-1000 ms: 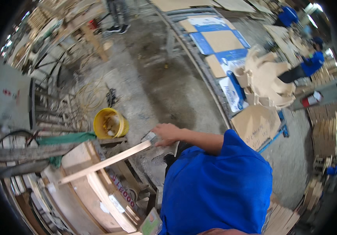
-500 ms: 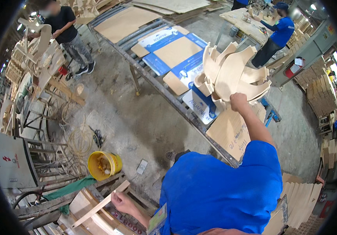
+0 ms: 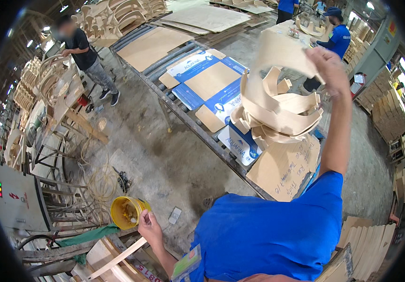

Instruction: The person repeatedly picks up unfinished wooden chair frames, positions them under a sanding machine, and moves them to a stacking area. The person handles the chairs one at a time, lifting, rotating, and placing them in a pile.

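My right hand is raised above the roller table, closed on the edge of a broad, curved, pale wooden piece that is blurred. Below it, a pile of similar curved wooden pieces rests on flattened cardboard. At the lower left, my left hand is beside the yellow bucket, fingers loosely bent and apart. A narrow wooden strip runs up to this hand, which covers its far end; I see no grip on it.
Flattened blue and brown cardboard covers part of the roller table. A grey control box stands left, near tangled hoses. One person works far left, another far right. Wooden boards stack at lower right.
My right hand has lifted a curved wooden piece off the pile, upward and to the right. My left hand has shifted up toward the bucket. The view has tilted slightly.
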`<control>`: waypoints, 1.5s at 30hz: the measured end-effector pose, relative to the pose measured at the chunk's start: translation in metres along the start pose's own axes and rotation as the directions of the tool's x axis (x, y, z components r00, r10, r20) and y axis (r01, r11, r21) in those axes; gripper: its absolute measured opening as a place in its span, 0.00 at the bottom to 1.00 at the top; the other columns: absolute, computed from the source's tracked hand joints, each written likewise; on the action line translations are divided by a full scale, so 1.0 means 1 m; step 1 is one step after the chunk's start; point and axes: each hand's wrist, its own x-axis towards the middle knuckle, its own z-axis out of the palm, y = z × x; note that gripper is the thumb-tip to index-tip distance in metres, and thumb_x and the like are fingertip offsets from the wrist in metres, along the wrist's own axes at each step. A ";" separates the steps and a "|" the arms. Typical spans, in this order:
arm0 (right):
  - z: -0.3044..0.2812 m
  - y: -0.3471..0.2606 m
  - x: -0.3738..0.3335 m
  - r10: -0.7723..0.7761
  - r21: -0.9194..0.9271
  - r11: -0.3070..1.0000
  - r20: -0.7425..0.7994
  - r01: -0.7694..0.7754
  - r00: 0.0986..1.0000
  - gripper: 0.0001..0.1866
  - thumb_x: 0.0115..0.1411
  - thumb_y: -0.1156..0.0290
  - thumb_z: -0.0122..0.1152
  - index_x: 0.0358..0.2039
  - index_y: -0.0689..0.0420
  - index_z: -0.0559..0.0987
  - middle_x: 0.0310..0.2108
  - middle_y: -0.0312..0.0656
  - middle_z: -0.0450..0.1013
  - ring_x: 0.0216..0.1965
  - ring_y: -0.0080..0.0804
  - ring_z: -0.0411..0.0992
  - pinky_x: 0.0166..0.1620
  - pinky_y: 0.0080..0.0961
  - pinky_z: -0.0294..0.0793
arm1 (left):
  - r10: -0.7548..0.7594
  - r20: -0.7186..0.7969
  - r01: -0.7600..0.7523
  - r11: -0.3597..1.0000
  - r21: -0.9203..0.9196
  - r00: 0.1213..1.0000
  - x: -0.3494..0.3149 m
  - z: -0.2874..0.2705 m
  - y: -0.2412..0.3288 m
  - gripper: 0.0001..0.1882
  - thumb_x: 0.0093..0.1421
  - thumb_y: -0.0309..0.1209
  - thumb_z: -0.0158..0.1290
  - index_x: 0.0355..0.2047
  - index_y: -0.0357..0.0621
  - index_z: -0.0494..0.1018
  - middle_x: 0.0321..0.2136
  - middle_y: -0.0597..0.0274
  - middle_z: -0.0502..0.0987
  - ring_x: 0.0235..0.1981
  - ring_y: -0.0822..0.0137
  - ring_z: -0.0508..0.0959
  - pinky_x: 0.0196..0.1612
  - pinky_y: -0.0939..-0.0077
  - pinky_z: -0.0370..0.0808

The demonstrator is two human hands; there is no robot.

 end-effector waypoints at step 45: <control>0.711 -0.340 -0.617 -0.889 0.875 0.149 0.323 0.461 -0.325 0.14 0.57 0.73 0.59 0.44 0.61 0.78 0.37 0.64 0.77 0.43 0.68 0.75 0.44 0.52 0.74 | 0.026 -0.999 0.882 0.469 0.048 0.040 -0.375 -0.431 -0.102 0.18 0.54 0.28 0.56 0.46 0.37 0.77 0.32 0.35 0.82 0.38 0.37 0.83 0.44 0.45 0.79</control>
